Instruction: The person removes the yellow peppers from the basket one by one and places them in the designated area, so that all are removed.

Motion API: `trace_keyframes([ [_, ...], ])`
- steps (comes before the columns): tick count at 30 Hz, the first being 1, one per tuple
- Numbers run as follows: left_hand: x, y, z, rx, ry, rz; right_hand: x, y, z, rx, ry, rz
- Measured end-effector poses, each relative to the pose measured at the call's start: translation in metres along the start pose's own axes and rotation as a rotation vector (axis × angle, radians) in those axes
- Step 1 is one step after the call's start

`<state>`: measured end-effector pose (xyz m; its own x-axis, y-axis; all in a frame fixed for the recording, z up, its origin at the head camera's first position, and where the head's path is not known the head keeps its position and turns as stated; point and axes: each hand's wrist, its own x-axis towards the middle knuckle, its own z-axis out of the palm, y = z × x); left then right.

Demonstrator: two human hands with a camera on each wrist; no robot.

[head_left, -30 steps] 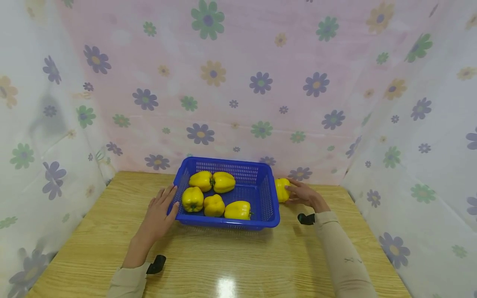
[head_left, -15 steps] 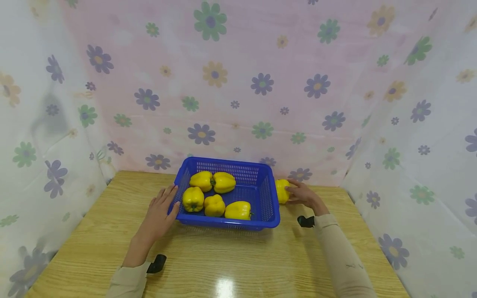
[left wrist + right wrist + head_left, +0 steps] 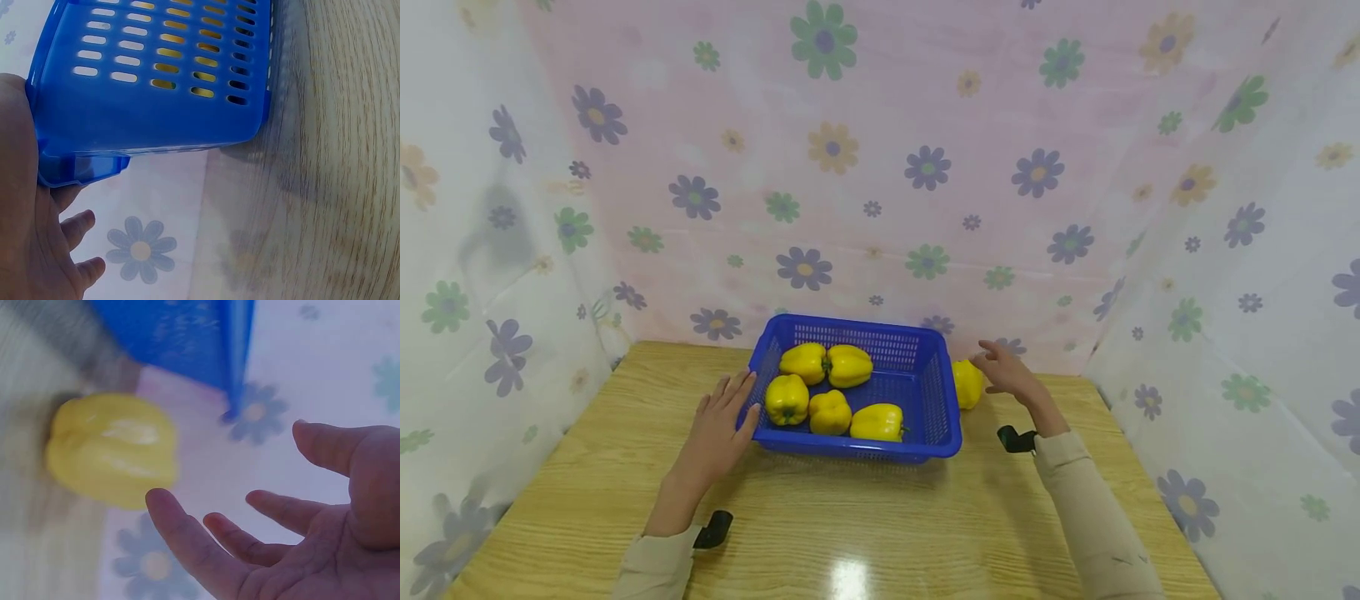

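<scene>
Since the earlier frame, the right hand [image 3: 1009,373] had come off a glossy yellow bell pepper [image 3: 967,385] and had risen a little, while this pepper stayed in nearly the same place. Nearest to the person was the pale wood-grain worktop [image 3: 790,517]. Over its left part reached the left hand [image 3: 718,433], with almost straight fingers and the thumb apart, touching the left end of a blue rectangular plastic basket [image 3: 857,447] with slotted walls. Inside it, three yellow peppers [image 3: 831,412] made the nearer row, and two more yellow peppers [image 3: 850,367] lay behind them, end to end. The loose pepper was on the worktop, just beside the right wall; whether it touched this wall, I could not tell. Near it, the fingers of the right hand were spread and held nothing. To finish this letting-go well, in my judgement, they needed to leave without brushing the round pepper, which could roll, while the left hand pressed only lightly, so the basket did not slide. Farthest hung a pinkish flower-printed cloth [image 3: 880,167].
</scene>
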<state>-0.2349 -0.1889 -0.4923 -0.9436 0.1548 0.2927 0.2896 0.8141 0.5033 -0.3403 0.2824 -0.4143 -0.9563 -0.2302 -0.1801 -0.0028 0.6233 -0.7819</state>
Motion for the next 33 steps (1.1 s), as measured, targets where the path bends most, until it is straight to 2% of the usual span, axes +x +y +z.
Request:
trace_keyframes([
  [6,0.0,-0.001,0.001,0.013,-0.004,-0.003,-0.015,-0.036,0.008,-0.081,0.016,-0.086],
  [12,0.0,0.0,0.001,0.034,0.001,-0.005,-0.025,-0.062,0.021,-0.126,-0.02,-0.312],
  [18,-0.001,-0.001,0.0,0.022,-0.007,0.0,-0.029,-0.082,0.038,-0.248,-0.059,-0.496],
  [23,-0.001,-0.001,-0.001,0.001,-0.014,-0.001,-0.028,-0.096,0.053,-0.313,-0.1,-0.542],
  [28,-0.001,-0.001,0.0,0.006,-0.015,-0.001,-0.023,-0.104,0.066,-0.293,-0.165,-0.529],
  [33,-0.001,-0.001,0.0,-0.012,-0.008,0.0,-0.011,-0.108,0.077,-0.302,-0.22,-0.568],
])
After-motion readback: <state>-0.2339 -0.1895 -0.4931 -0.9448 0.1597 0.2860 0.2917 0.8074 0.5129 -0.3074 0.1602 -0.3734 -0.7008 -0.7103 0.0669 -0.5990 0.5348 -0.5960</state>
